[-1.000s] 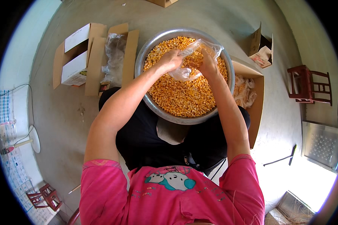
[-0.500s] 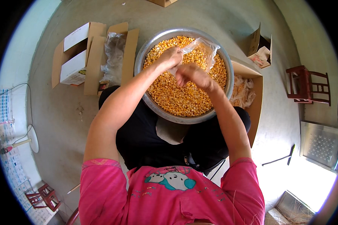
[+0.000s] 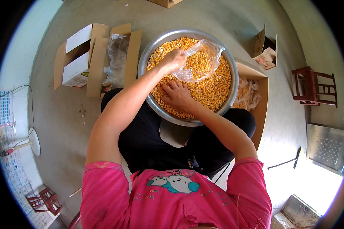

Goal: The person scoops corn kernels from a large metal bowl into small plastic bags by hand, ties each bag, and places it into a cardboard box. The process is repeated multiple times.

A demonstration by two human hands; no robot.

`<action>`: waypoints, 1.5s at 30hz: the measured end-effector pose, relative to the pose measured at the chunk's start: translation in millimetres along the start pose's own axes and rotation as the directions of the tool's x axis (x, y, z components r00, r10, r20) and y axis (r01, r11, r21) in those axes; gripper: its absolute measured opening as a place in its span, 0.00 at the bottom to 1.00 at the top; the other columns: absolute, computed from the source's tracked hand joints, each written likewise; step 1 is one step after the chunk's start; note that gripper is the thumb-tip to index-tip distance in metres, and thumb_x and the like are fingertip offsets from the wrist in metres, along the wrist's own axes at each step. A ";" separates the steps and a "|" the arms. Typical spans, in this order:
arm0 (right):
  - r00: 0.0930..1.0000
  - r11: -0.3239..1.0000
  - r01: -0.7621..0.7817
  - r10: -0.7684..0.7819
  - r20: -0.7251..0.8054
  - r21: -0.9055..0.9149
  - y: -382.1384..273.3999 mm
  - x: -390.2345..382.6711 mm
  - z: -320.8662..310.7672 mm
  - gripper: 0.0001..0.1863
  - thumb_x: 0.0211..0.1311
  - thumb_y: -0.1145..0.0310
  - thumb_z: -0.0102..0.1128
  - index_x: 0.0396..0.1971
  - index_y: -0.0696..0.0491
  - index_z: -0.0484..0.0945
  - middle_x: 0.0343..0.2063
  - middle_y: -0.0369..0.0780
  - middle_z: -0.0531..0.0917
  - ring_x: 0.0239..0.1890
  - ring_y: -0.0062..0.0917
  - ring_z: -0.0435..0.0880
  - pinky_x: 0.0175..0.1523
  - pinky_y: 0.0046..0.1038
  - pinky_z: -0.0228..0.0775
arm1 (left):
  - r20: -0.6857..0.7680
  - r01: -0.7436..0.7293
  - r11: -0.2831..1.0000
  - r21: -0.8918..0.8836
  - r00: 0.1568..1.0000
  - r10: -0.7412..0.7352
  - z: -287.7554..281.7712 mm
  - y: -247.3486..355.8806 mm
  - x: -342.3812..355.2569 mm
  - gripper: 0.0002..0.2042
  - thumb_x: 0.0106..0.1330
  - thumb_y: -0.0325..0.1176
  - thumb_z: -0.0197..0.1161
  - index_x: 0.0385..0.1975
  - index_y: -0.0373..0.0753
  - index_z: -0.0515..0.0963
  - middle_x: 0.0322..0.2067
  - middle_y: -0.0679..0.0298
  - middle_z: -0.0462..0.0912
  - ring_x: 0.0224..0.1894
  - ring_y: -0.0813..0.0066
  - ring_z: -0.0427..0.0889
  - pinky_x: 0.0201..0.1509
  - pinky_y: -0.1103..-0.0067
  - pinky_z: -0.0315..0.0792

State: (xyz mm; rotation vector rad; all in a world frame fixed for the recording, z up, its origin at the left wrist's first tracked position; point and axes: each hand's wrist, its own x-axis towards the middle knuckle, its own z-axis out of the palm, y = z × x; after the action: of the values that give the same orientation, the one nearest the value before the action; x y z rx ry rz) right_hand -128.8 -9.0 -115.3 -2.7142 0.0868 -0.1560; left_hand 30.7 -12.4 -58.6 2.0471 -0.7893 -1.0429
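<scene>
A wide metal basin full of loose yellow corn kernels stands in front of my knees. My left hand is closed on the edge of a clear plastic bag, which lies over the kernels toward the far right of the basin. Some kernels show through the bag's film; whether they are inside or beneath it I cannot tell. My right hand rests on the kernels near the basin's near left side, its fingers spread and partly sunk among them.
Right of the basin, a cardboard box holds plastic bags with kernels. To the left are an open box with clear plastic and a white-and-brown carton. A small carton and a wooden chair stand farther right.
My right hand has moved from beside the bag's opening down and left onto the kernels, its fingers now spread. The left hand still holds the bag, which now hangs wider over the corn.
</scene>
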 end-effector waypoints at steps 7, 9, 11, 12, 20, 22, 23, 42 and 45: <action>1.000 0.996 -0.008 0.006 0.022 0.084 -1.5 -5.3 8.8 0.15 0.59 0.55 0.55 0.35 0.52 0.71 0.34 0.46 0.76 0.38 0.40 0.78 0.40 0.43 0.71 | -0.011 -0.014 0.999 0.038 1.000 0.014 0.6 4.4 -1.7 0.12 0.70 0.38 0.48 0.35 0.35 0.72 0.22 0.67 0.70 0.24 0.77 0.68 0.28 0.73 0.66; 0.999 0.994 -0.033 0.030 0.040 0.100 -1.8 -8.1 9.5 0.14 0.60 0.56 0.55 0.33 0.53 0.71 0.31 0.46 0.77 0.33 0.41 0.80 0.37 0.43 0.72 | -0.015 -0.018 0.999 0.029 1.000 0.018 1.0 5.6 -2.0 0.12 0.70 0.37 0.48 0.35 0.35 0.72 0.22 0.67 0.70 0.24 0.77 0.68 0.28 0.73 0.66; 0.998 0.995 -0.045 0.041 0.047 0.095 -3.1 -9.0 9.4 0.13 0.61 0.57 0.54 0.32 0.53 0.71 0.28 0.45 0.77 0.29 0.42 0.81 0.33 0.44 0.72 | -0.015 -0.018 1.000 0.025 1.000 0.018 1.2 5.0 -1.7 0.11 0.70 0.37 0.48 0.34 0.35 0.72 0.22 0.66 0.70 0.24 0.77 0.69 0.28 0.73 0.66; 0.998 0.996 -0.044 0.040 0.044 0.081 -3.7 -9.0 10.2 0.13 0.61 0.58 0.53 0.31 0.53 0.71 0.26 0.45 0.78 0.27 0.42 0.81 0.32 0.44 0.72 | -0.014 -0.016 1.000 0.025 1.000 0.016 1.1 4.7 -1.5 0.11 0.70 0.37 0.48 0.34 0.35 0.72 0.22 0.67 0.70 0.24 0.77 0.69 0.28 0.74 0.66; 0.991 0.997 -0.013 0.004 0.134 0.071 3.9 1.1 19.9 0.14 0.63 0.61 0.50 0.24 0.56 0.72 0.22 0.47 0.79 0.29 0.42 0.82 0.34 0.41 0.74 | -0.038 -0.039 0.999 0.020 0.998 0.040 3.8 -3.2 2.9 0.11 0.70 0.37 0.48 0.34 0.35 0.71 0.21 0.68 0.70 0.22 0.78 0.68 0.24 0.76 0.65; 0.996 0.963 -0.061 0.041 0.080 0.262 2.3 5.3 -0.5 0.16 0.64 0.61 0.49 0.22 0.57 0.74 0.23 0.48 0.80 0.33 0.42 0.83 0.36 0.38 0.74 | -0.021 -0.019 1.000 -0.014 1.000 0.018 1.8 -3.9 2.1 0.11 0.70 0.37 0.48 0.35 0.35 0.71 0.20 0.67 0.70 0.22 0.78 0.68 0.24 0.75 0.65; 0.984 0.922 -0.148 0.100 0.149 0.358 6.2 7.3 -3.9 0.16 0.64 0.60 0.49 0.23 0.57 0.75 0.23 0.48 0.80 0.33 0.41 0.82 0.37 0.37 0.74 | -0.022 -0.020 1.000 -0.010 1.000 0.019 1.5 -2.5 1.2 0.11 0.70 0.37 0.48 0.35 0.35 0.71 0.20 0.67 0.70 0.22 0.78 0.68 0.25 0.75 0.65; 0.695 -0.028 -0.440 0.622 0.361 0.897 97.3 44.9 -94.3 0.12 0.67 0.61 0.46 0.27 0.52 0.70 0.13 0.31 0.65 0.10 0.12 0.56 0.12 0.17 0.42 | 0.014 -0.004 0.995 0.103 1.000 0.003 2.6 -1.7 5.8 0.15 0.71 0.35 0.44 0.47 0.33 0.72 0.28 0.61 0.78 0.23 0.73 0.76 0.24 0.74 0.70; 0.622 -0.031 -0.356 0.738 0.262 0.934 101.4 55.5 -84.0 0.15 0.69 0.60 0.44 0.24 0.52 0.68 0.13 0.32 0.65 0.10 0.15 0.59 0.12 0.19 0.43 | -0.022 -0.034 0.992 0.125 0.999 0.037 1.3 -5.8 4.1 0.15 0.71 0.35 0.44 0.47 0.33 0.72 0.26 0.63 0.76 0.21 0.76 0.72 0.21 0.76 0.67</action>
State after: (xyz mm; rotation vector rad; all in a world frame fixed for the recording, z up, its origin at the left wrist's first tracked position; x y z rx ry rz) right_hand -87.8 -140.0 -75.6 -1.1304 0.9117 -0.2829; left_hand 32.7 -12.5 -65.5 2.1378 -0.8951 -0.9685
